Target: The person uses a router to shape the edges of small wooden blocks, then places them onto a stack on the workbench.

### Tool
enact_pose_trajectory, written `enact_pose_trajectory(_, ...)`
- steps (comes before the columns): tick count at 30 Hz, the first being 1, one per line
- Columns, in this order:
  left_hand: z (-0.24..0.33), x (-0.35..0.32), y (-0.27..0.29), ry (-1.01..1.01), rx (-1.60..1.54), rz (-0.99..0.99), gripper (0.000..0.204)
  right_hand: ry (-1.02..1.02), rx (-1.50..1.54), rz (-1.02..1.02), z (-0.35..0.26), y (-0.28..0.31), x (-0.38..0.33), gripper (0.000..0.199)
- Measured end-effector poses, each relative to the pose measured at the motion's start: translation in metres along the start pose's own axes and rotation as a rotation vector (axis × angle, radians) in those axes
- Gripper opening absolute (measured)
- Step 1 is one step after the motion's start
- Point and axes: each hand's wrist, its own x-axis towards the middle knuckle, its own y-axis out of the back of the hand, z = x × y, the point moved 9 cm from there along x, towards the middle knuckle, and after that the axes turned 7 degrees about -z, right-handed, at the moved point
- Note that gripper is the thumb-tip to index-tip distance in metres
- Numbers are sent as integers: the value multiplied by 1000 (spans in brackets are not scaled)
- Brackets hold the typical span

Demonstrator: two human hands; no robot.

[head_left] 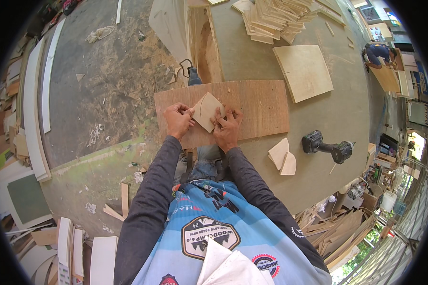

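Positioning step, by the look of it. Left hand [177, 119] and right hand [227, 127] both closed by the fingertips on small plywood piece [207, 111], held between them, flat on brown board [252, 107]. Next move likely calls for steady alignment. Cordless drill [329, 147] well right of right hand.

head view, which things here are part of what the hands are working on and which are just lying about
In hand:
- left hand and right hand, both gripping the small curved plywood piece
- brown plywood board under it

Lying about:
- cordless drill
- two small cut pieces beside it
- square pale panel
- stack of wood pieces
- offcuts on the floor
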Motion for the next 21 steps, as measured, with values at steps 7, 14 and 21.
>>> enact_pose_trajectory(7,-6,7,1,-9,30,-27,8,-11,13,12,0,-1,1,40)
enact_pose_trajectory(14,-5,7,1,-17,28,-30,8,-2,-15,11,0,-1,1,41)
enact_pose_trajectory(21,-1,7,1,-29,24,-23,9,-5,-20,23,0,-2,1,41)
